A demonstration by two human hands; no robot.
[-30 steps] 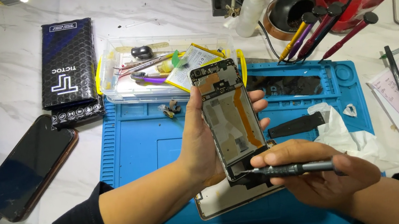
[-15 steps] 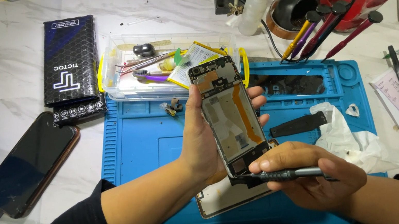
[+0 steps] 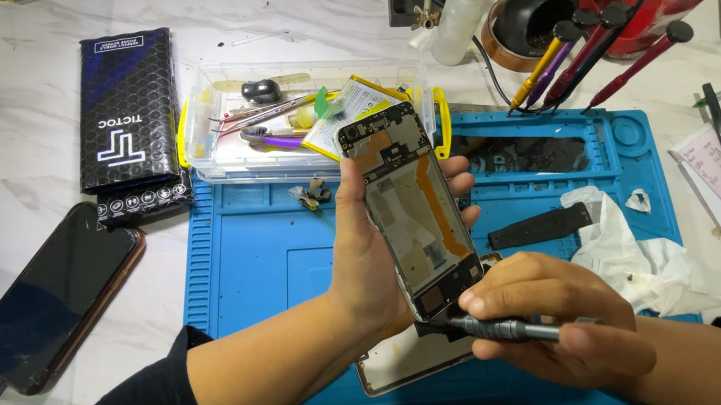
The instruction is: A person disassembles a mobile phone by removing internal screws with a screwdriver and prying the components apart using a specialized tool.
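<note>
Opened phone held over the blue mat, driver at its near end.

White marble bench (image 3: 14, 148); blue work mat (image 3: 256, 264) at centre. Left hand (image 3: 368, 258) wraps around the opened phone frame (image 3: 413, 209), holding it upright and tilted, above the mat. Right hand (image 3: 551, 321) is closed around a grey screwdriver (image 3: 505, 331), tip touching the frame's near end. Clear parts tray (image 3: 213, 153) far, dark phone (image 3: 54, 297) left, white tissue (image 3: 635, 248) right.
</note>
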